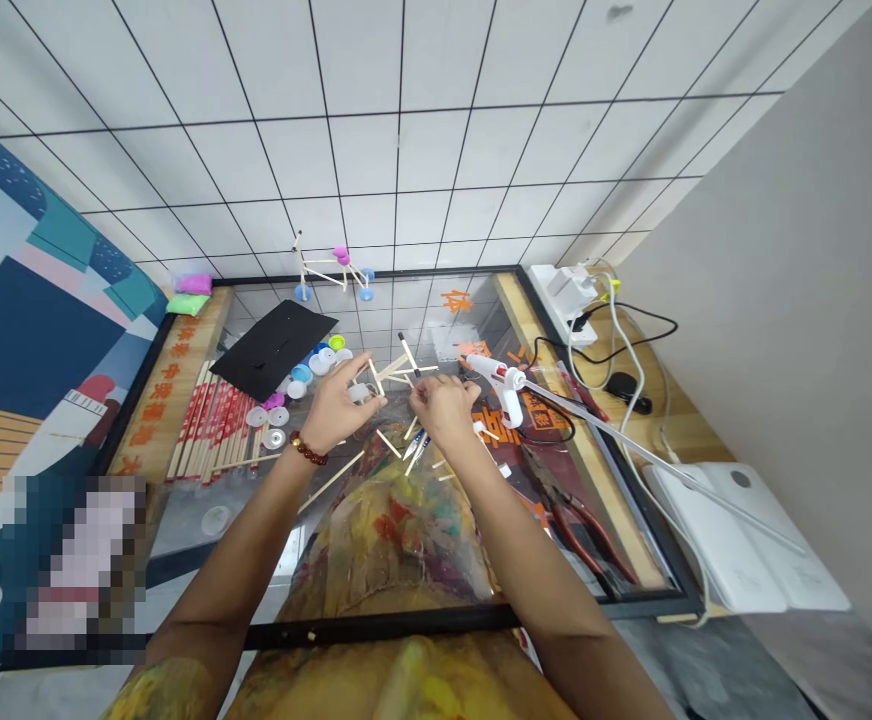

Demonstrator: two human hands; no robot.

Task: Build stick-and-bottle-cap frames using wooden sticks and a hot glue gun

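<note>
Apparently, fitting is the step in hand: a stick frame (392,367) is between the two hands, left of the glue gun (509,386) on the counter (511,303). The left hand (337,407) has a narrow grip, thumb and forefinger pinching the frame's end piece. The right hand (443,408) is just left of the gun, its fingers bunched near a black-tipped stick (408,352); I cannot tell whether they hold anything. A model (323,262) stands farther back and left of the gun; loose caps (301,373) and red sticks (211,425) lie well to the gun's left, and pliers (560,497) lie on its near side. My guess is that one piece is being lined up against the frame. The next move seems to call for a steady left pinch and careful alignment by the right fingers, with the gun in easy reach should the joint need glue.
</note>
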